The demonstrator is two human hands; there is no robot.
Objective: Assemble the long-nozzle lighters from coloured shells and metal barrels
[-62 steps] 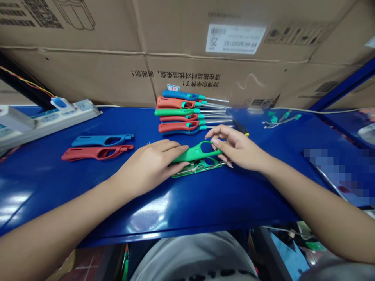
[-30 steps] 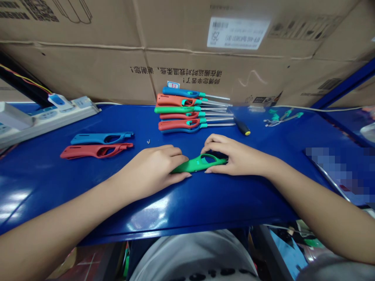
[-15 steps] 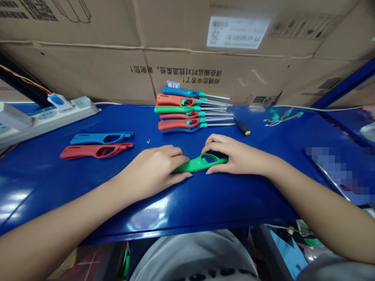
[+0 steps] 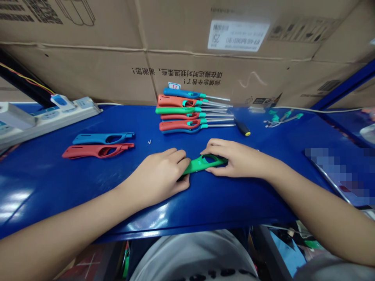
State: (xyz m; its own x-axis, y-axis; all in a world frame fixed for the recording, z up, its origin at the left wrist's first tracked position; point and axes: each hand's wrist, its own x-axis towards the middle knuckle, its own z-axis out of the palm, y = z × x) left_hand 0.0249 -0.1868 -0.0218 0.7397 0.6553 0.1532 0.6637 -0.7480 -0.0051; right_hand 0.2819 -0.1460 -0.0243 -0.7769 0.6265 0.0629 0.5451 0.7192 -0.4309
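Note:
Between my two hands lies a green lighter casing, low over the blue table. My left hand is closed on its handle end, thumb along the near side. The fingers and thumb of my right hand pinch the other end, around the trigger loop; its tip is hidden in that hand. Off to the left lie an empty blue casing and a red casing. Beyond my hands several long-necked lighters in red, green and blue lie in a row, metal tubes pointing right.
A screwdriver rests beside the lighter tubes. Tiny metal pieces lie near the casings. Small teal parts with wires sit at the back right. A power strip stands at left; cardboard boxes wall the back.
My left hand has shifted slightly, its fingers curling further round the handle end of the green casing. My right hand keeps its grip, a touch lower in view.

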